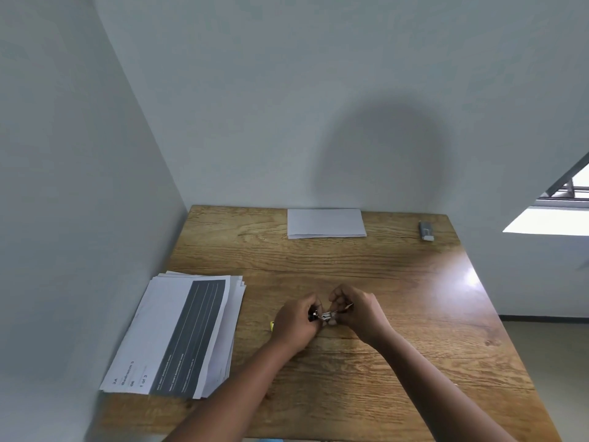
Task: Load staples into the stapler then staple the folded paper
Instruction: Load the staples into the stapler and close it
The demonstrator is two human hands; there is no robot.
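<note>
One stack of printed sheets (178, 333) is seen at the near left of the wooden table (398, 362), its long axis running near-to-far with a slight rightward lean. At mid-table, one small stapler (322, 316) is held just above the surface between two hands, its long axis lying left-to-right and tilted slightly up at the right; the left hand (294, 323) is clamped on its dark left end, the right hand (357, 309) pinched on its metal right end. At the far edge, one folded paper (325, 223) lies flat, long axis left-to-right, and one small grey-and-white object (426, 231), unidentifiable, is noted at the far right.
</note>
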